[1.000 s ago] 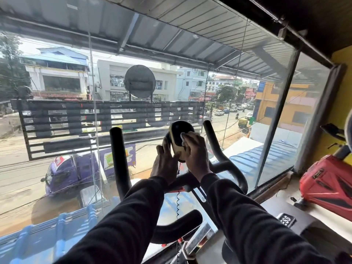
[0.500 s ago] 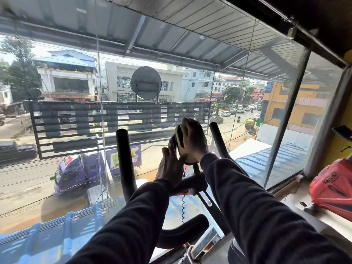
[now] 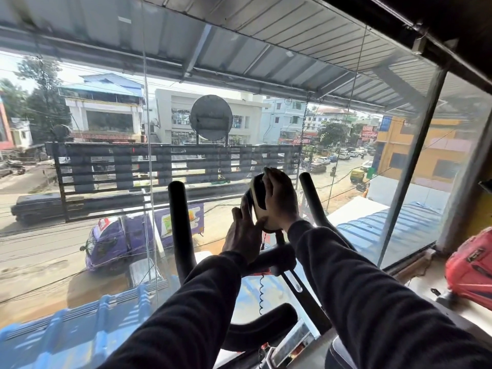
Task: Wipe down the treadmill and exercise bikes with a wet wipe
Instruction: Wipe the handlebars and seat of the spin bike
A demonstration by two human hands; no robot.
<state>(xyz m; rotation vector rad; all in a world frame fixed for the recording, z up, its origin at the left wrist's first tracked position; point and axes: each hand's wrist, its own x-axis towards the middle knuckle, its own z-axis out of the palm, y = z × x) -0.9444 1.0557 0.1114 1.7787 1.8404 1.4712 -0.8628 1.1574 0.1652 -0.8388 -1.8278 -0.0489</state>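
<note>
Wiping of exercise-bike console [image 3: 257, 194] underway: right hand [image 3: 279, 198] spread flat over its face, wipe hidden; left hand [image 3: 243, 233] gripping its lower edge; next, probably handlebars [image 3: 177, 222].

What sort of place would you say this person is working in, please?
Most likely a gym on an upper floor. The hands are on the small console of an exercise bike with black handlebars, set against a glass wall that looks down on a street, and a red machine stands beside it.
</note>
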